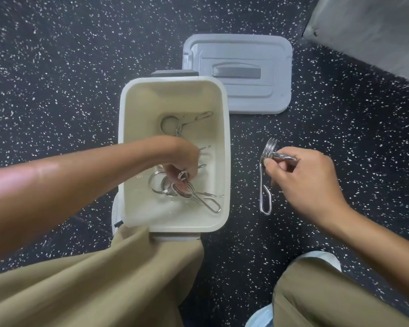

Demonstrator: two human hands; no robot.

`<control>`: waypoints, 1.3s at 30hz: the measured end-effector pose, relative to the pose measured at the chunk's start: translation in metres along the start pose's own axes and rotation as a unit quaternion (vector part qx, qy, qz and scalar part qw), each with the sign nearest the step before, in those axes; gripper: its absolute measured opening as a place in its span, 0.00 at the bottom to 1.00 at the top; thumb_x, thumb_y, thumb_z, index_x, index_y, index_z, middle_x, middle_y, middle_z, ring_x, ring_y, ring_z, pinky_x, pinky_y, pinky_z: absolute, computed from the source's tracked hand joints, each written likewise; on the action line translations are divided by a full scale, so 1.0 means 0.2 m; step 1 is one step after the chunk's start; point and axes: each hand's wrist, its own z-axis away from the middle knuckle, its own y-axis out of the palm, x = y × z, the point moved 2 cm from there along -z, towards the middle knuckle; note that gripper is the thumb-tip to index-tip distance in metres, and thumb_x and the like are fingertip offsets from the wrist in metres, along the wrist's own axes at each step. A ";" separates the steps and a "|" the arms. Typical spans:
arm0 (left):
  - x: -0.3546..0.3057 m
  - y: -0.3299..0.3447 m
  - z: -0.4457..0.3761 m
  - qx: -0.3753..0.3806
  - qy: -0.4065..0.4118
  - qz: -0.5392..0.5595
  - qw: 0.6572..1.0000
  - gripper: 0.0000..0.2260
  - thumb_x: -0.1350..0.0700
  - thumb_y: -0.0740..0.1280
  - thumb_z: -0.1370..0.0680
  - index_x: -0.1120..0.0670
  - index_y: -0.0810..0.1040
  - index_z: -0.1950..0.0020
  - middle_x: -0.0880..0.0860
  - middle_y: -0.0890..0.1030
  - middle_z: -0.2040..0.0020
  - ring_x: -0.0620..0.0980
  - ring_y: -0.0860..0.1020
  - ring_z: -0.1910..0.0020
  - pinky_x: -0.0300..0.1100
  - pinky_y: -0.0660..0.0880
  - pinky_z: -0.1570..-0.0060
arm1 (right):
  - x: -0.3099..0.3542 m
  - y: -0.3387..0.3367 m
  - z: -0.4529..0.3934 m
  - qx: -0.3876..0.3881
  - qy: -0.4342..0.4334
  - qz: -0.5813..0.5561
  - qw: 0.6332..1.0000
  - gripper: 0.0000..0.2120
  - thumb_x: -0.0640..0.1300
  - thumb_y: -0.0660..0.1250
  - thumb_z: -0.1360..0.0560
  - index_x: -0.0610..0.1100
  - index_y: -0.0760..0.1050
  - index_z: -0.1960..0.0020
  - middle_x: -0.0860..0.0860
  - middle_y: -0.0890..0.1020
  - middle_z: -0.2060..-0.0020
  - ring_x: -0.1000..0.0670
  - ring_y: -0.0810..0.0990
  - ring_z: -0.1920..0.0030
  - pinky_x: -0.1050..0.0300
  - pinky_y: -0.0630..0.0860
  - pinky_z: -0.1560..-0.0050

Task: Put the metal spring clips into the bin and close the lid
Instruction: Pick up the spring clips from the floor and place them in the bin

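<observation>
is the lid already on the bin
No, the grey lid lies flat on the speckled floor beyond the open bin, whose inside shows spring clips.

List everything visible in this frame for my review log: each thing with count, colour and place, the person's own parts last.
bin: one, cream, open, on the floor at centre.
clips in the bin: several, silver; exact count unclear, lying tangled on its bottom.
held clip: one, silver, outside the bin to its right, hanging from the right hand.
lid: one, grey, flat on the floor beyond the bin, off it.
floor: black with white speckles.
grey surface: one, top right corner.
trousers: tan, bottom of view.
left hand: inside the bin, gripping a clip.
right hand: right of the bin.
</observation>
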 end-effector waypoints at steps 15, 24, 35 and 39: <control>0.15 0.13 0.03 -0.212 0.208 -0.193 0.935 0.13 0.47 0.62 0.17 0.52 0.69 0.58 0.48 0.74 0.66 0.58 0.77 0.60 0.46 0.71 0.61 | 0.04 -0.05 -0.05 -0.021 -0.026 -0.005 0.999 0.16 0.44 0.69 0.24 0.40 0.75 0.69 0.43 0.79 0.73 0.44 0.74 0.71 0.56 0.69 0.69; 0.05 0.20 0.10 -0.312 0.171 -0.333 0.873 0.10 0.58 0.56 0.15 0.57 0.75 0.41 0.55 0.78 0.56 0.60 0.79 0.55 0.46 0.66 0.63 | 0.23 -0.11 -0.16 -0.008 -0.111 0.047 0.993 0.14 0.45 0.69 0.23 0.42 0.78 0.66 0.45 0.79 0.73 0.45 0.74 0.70 0.54 0.71 0.65; 0.13 0.25 0.11 -0.290 0.129 -0.378 0.870 0.15 0.70 0.60 0.22 0.60 0.79 0.39 0.57 0.83 0.44 0.60 0.81 0.43 0.48 0.76 0.54 | 0.63 0.07 -0.29 0.068 -0.455 0.259 0.849 0.09 0.47 0.63 0.24 0.45 0.78 0.59 0.51 0.77 0.74 0.43 0.70 0.77 0.55 0.73 0.76; 0.18 0.27 0.14 -0.328 0.154 -0.340 0.868 0.15 0.69 0.61 0.24 0.60 0.77 0.39 0.56 0.83 0.48 0.60 0.84 0.49 0.46 0.70 0.64 | 0.71 0.23 -0.39 0.126 -0.576 0.352 0.727 0.03 0.40 0.67 0.25 0.42 0.77 0.58 0.47 0.77 0.74 0.42 0.74 0.76 0.58 0.63 0.76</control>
